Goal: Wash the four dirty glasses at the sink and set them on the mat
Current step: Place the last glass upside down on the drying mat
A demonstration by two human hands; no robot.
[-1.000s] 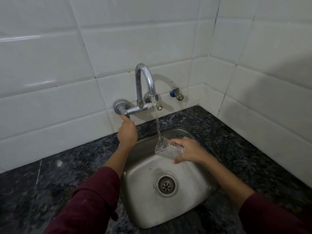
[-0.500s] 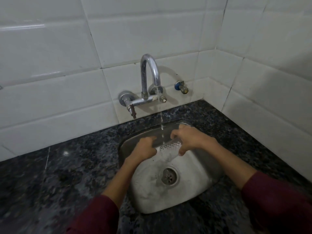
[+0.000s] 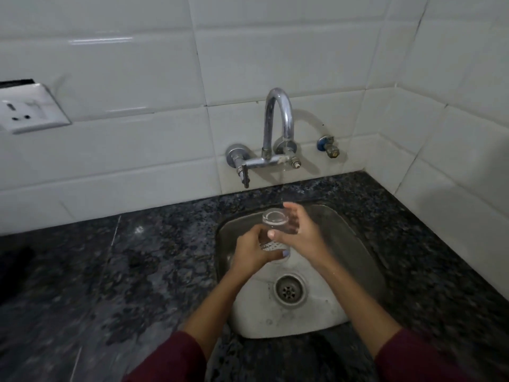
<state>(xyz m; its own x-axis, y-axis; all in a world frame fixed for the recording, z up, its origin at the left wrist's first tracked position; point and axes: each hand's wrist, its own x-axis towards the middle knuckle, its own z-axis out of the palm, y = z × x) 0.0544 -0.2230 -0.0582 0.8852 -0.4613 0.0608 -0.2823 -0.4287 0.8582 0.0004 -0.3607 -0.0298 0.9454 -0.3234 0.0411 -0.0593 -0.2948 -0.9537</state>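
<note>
While both hands are gripping it, a clear glass (image 3: 273,230) is hanging over the steel sink (image 3: 355,244).

Nearest, maroon sleeves (image 3: 170,359) are framing the view; below the hands the drain (image 3: 289,290) is lying in the basin. The left hand (image 3: 252,250) is wrapping the glass's patterned base, the right hand (image 3: 304,234) is clasping its side, mouth tilting up. Beyond them a thin stream is falling from the chrome tap (image 3: 276,128); far left of the hands, a wall socket (image 3: 30,108) is sitting.
</note>
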